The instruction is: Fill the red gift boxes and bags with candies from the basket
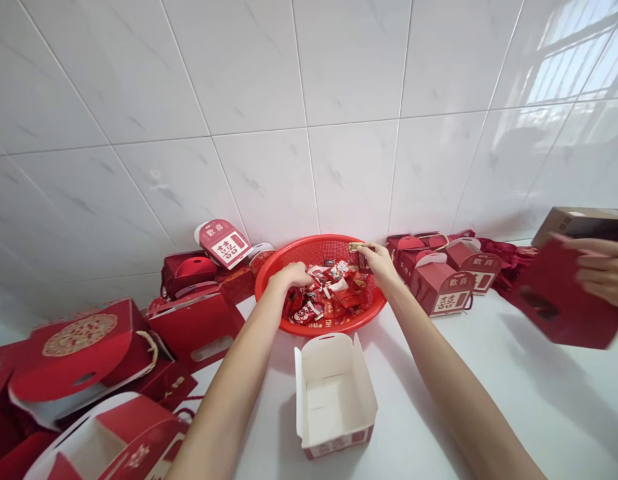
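Note:
A red plastic basket [313,248] stands against the wall, filled with wrapped candies [333,293] in mostly red wrappers. Over its left side reaches my left hand [293,275], fingers curled down at the candies; what they grip is hidden. At the right rim, my right hand [377,259] pinches a small wrapped candy [357,247] with a greenish-gold end. In front of the basket, between my forearms, an open gift box [333,407] shows its white inside, its flaps standing up.
Red gift boxes [189,333] crowd the left, several closed. More small boxes [443,287] and dark red cloth bags [503,257] lie right of the basket. At the right edge another person's hand [606,270] holds a red folded box [563,293] by a cardboard carton [583,220].

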Available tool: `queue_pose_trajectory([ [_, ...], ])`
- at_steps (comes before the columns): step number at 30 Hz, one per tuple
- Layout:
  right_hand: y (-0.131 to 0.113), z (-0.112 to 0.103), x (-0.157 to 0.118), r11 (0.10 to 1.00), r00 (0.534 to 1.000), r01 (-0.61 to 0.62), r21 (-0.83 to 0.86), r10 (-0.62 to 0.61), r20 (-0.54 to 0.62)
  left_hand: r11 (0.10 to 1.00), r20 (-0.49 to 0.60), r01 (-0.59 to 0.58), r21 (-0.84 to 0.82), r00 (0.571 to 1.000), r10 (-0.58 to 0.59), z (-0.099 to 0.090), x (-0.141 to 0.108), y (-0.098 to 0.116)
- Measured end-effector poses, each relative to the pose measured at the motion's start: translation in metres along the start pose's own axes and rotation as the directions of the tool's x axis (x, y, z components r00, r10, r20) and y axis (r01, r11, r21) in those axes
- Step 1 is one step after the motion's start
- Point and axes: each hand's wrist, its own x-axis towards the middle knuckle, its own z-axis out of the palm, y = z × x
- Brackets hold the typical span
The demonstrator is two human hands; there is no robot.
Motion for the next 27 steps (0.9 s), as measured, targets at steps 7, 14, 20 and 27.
queue_pose_trajectory([
  [7,0.006,-0.002,0.006,1.000,0.999,0.031,0.003,-0.031,0.044,0.994,0.114,-0.043,-0.104,0.992,0.055,0.008,0.005,-0.002],
  [14,0.010,-0.004,0.010,0.997,0.996,0.070,-0.019,-0.069,0.063,0.990,0.151,-0.143,0.002,0.979,0.141,0.009,-0.006,0.012],
  [20,0.006,-0.003,0.005,1.000,0.999,0.017,-0.008,-0.017,0.035,0.961,0.179,-0.181,0.207,0.973,0.145,0.014,-0.013,0.034],
  [27,0.004,-0.002,0.002,0.999,0.999,0.020,-0.027,-0.019,0.037,0.941,0.186,-0.234,0.245,0.964,0.191,0.018,-0.013,0.035],
])
